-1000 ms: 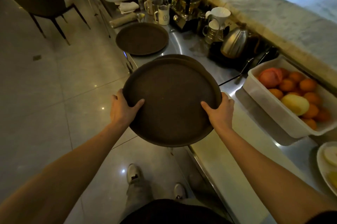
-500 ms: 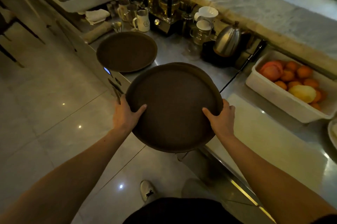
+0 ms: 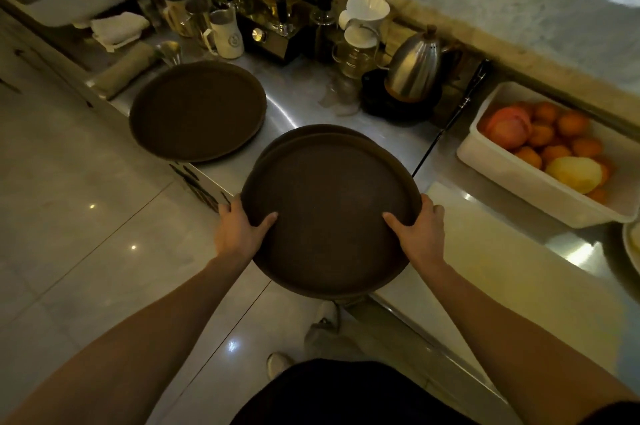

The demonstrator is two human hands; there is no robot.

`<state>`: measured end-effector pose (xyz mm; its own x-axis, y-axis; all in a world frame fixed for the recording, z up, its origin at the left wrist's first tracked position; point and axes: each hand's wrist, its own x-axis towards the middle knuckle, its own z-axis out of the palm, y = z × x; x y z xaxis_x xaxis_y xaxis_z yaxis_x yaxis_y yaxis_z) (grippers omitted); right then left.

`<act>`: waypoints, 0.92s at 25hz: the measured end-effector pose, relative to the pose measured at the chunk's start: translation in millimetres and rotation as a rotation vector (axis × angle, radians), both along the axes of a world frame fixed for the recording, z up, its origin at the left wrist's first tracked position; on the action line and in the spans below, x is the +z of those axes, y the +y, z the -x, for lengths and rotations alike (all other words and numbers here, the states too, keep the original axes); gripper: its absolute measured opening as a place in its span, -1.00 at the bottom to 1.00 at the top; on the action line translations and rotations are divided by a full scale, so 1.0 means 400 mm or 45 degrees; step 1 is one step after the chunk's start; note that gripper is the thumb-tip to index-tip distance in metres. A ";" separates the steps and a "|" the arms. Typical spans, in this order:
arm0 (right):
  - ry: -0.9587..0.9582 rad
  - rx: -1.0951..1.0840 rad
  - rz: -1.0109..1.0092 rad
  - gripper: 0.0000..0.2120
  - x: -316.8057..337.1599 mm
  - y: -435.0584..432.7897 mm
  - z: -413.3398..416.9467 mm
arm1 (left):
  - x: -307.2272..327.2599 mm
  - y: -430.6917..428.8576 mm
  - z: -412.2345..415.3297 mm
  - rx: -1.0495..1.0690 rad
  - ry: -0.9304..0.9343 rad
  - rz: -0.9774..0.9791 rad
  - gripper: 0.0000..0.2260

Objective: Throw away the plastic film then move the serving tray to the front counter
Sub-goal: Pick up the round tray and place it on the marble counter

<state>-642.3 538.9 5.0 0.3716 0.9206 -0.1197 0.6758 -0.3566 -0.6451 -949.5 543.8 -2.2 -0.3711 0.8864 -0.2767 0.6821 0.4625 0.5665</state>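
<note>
Hands on the serving tray, carrying it over the counter edge.

We grip the round brown serving tray at opposite rims: left hand and right hand each close on it, thumbs on top, fingers hidden beneath. A second rim peeks out behind, so we may be holding two stacked trays. It hangs half over the steel counter, half over the floor. We judge it stiff and light, its textured face offering friction, so this two-sided rim hold suits it. Another tray lies on the counter ahead-left, a kettle and a fruit bin well apart to the right. We see no plastic film.
</note>
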 end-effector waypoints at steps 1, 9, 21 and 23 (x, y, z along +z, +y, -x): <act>-0.019 0.016 0.013 -0.27 -0.017 0.026 -0.008 | -0.006 0.026 -0.008 0.003 0.003 0.009 -0.24; -0.049 0.052 0.167 -0.26 -0.106 0.154 -0.035 | -0.046 0.149 -0.043 0.117 -0.061 0.057 -0.26; -0.107 0.036 0.281 -0.25 -0.141 0.205 0.006 | -0.081 0.233 -0.010 0.023 -0.038 0.076 -0.30; -0.124 0.018 0.306 -0.26 -0.140 0.212 0.011 | -0.087 0.242 -0.010 -0.005 -0.037 0.070 -0.30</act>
